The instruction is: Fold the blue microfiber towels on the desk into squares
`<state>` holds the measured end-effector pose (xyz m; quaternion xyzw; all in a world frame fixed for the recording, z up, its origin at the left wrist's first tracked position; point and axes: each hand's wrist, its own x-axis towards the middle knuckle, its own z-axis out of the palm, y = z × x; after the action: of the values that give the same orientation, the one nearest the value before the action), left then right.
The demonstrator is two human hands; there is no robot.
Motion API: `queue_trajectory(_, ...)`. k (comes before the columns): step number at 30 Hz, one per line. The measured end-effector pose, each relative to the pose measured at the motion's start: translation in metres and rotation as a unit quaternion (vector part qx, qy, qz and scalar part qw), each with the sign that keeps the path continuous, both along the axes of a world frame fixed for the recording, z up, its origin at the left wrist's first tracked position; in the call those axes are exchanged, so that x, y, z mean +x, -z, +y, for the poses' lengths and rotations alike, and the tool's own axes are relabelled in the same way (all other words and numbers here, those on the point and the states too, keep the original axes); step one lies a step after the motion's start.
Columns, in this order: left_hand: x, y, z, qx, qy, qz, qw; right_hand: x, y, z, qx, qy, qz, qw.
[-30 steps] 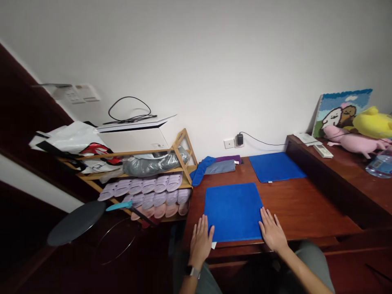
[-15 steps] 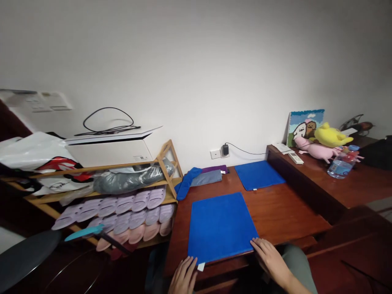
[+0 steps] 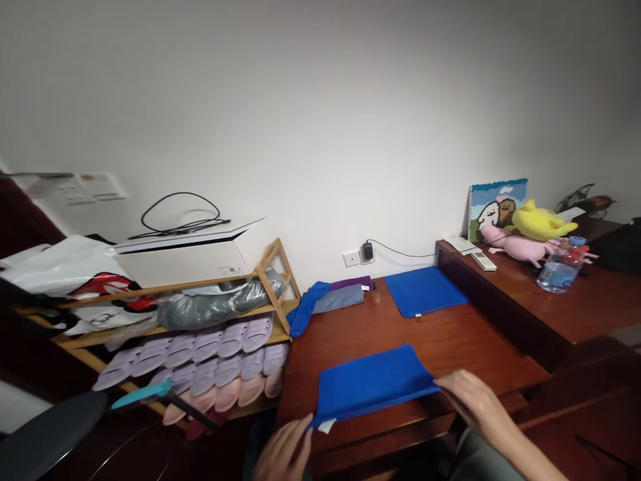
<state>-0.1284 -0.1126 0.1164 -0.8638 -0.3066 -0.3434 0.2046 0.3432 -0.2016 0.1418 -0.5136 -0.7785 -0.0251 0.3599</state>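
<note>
A blue cloth lies near the front of the wooden table, its near edge raised off the surface and a white tag hanging from its left corner. My left hand pinches that near left corner. At the opposite near corner, my right hand grips the cloth between thumb and fingers. Another blue cloth is spread flat further back, by the wall. Folded grey-blue and purple cloths lie at the back left, partly under a strip of blue cloth.
A wooden rack with several slippers and a white box stands on the left. The raised ledge at right holds a remote, plush toys and a water bottle.
Both hands, first flat beside the blue cloth, have closed on its near corners. The cloth's near edge has come up off the table. The view has swung to the right.
</note>
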Motion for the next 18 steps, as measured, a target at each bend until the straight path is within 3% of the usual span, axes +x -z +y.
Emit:
queue_trajectory(5, 0.024, -0.093, 0.008, -0.107, -0.015, -0.148, 0.983, 0.045, -0.082, -0.012, -0.016, 0.027, 0.025, 0.999)
queue_trajectory(8, 0.048, -0.132, 0.024, -0.183, 0.036, -0.148, 0.971, 0.072, -0.113, -0.012, -0.052, 0.052, 0.063, 0.995)
queue_trajectory(13, 0.115, -0.161, 0.082, -0.365, 0.141, -0.089, 0.916, 0.124, -0.128, 0.026, -0.126, 0.060, 0.086, 0.986)
queue_trajectory(15, 0.147, -0.167, 0.116, -0.411, 0.152, -0.082, 0.895, 0.146, -0.130, 0.057, -0.129, 0.070, 0.086, 0.985)
queue_trajectory(18, 0.196, -0.180, 0.173, -0.421, 0.151, -0.105, 0.888, 0.180, -0.141, 0.114, -0.103, 0.108, 0.070, 0.986)
